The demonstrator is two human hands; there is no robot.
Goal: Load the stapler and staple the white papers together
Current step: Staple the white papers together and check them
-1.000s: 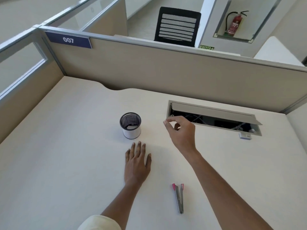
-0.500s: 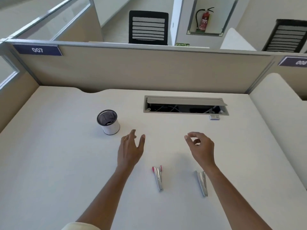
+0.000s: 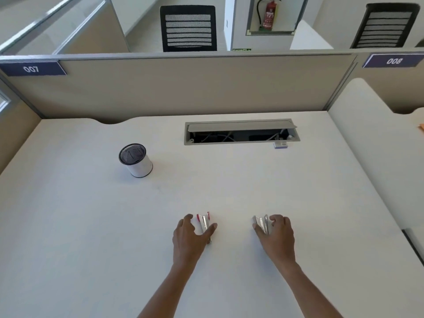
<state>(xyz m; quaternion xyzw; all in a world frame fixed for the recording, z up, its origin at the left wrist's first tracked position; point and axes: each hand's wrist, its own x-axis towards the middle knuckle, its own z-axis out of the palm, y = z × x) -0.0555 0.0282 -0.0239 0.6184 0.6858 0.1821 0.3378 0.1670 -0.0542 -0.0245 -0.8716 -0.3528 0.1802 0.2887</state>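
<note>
The left hand (image 3: 190, 235) curls around the pink-and-silver metal stapler (image 3: 204, 222); the right hand (image 3: 276, 234) cups the plain silver stapler (image 3: 261, 222). Both lie on the white tabletop (image 3: 91, 226), long axes pointing away.

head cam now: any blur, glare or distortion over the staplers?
Head view: wide-angle bowing, the partition top curves; even soft light, faint shadows, no glare on the desk; the pink stapler under the left hand and the silver stapler under the right hand look soft, fine detail lost.
</note>
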